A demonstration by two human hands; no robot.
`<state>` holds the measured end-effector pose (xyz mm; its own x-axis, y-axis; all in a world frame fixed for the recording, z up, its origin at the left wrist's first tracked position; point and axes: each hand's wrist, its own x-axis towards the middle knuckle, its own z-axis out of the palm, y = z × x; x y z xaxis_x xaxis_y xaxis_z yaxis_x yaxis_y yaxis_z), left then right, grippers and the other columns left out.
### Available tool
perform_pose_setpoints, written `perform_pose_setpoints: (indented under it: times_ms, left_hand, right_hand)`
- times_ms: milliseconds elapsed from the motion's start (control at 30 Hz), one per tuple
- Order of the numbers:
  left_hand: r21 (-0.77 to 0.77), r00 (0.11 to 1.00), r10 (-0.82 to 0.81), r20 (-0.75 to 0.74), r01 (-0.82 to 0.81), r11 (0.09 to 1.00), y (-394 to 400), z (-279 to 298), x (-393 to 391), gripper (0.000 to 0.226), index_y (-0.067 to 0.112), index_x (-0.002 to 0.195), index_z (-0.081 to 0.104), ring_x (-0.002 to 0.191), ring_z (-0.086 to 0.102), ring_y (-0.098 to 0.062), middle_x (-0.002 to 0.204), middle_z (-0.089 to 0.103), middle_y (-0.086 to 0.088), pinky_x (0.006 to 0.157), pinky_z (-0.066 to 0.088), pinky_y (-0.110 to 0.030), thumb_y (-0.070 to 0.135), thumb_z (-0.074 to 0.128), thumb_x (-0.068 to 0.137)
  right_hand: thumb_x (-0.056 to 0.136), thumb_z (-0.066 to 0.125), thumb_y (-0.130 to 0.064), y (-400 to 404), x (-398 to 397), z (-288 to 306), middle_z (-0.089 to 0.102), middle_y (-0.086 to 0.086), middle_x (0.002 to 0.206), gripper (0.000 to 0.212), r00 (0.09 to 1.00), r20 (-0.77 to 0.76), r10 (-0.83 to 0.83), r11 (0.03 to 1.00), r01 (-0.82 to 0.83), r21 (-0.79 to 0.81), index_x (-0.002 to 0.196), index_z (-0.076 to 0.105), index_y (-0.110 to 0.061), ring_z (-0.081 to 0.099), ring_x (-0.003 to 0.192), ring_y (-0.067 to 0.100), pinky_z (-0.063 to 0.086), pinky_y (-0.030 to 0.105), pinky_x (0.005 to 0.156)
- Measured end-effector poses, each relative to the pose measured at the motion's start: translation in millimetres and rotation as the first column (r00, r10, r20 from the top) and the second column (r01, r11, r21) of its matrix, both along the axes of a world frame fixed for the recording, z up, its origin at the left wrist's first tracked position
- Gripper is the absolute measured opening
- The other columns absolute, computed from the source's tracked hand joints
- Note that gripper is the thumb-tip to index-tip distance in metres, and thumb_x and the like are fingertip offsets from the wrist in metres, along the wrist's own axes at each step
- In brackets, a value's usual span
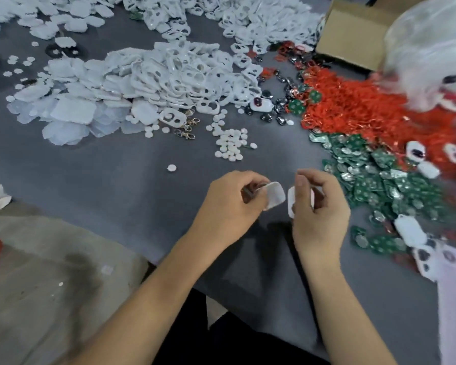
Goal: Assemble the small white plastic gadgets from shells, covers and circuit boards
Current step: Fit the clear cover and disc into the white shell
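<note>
Left hand (231,198) pinches a white cover (275,195); right hand (317,204) grips a white shell (291,202) at its 3 o'clock, the two parts just apart, probably for mating. Green circuit boards (395,185) lie heaped at 3 o'clock within reach.

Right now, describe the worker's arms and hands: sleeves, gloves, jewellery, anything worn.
Both forearms are bare up to the bottom edge of the picture; no sleeve or cuff shows. The left hand and right hand wear no gloves, and no ring, watch or wristband can be seen. The fingernails look short and unpainted. Dark clothing shows below, between the arms.
</note>
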<state>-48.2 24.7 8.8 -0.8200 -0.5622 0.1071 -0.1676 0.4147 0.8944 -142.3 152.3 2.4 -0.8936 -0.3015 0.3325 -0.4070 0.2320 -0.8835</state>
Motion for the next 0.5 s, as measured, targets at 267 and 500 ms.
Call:
perform_pose_setpoints:
  times_ms: [267, 500]
  left_hand:
    - [-0.086, 0.878, -0.227, 0.422, 0.288, 0.954, 26.8, 13.9, 6.0, 0.010, 0.041, 0.091, 0.069, 0.079, 0.061, 0.008, 0.085, 0.069, 0.024, 0.065, 0.044, -0.022, 0.050, 0.071, 0.088]
    - [-0.210, 0.904, -0.122, 0.410, 0.224, 0.952, 17.2, 15.6, 14.8, 0.034, 0.040, 0.120, 0.062, 0.099, 0.061, -0.007, 0.113, 0.052, 0.015, 0.087, 0.053, -0.033, 0.061, 0.063, 0.093]
  right_hand:
    - [0.095, 0.071, -0.011, 61.4, 14.4, -12.2, 0.068, -0.017, 0.089, 0.024, 1.000, -0.010, 0.000, 0.981, 0.002, 0.193, 0.102, 0.070, -0.034, 0.064, 0.089, 0.006, 0.045, 0.010, 0.074]
    - [0.098, 0.067, -0.012, 51.0, 11.9, -10.0, 0.067, -0.010, 0.095, 0.011, 0.971, -0.134, 0.199, 0.909, -0.132, 0.396, 0.101, 0.075, -0.019, 0.052, 0.093, 0.012, 0.041, 0.018, 0.081]
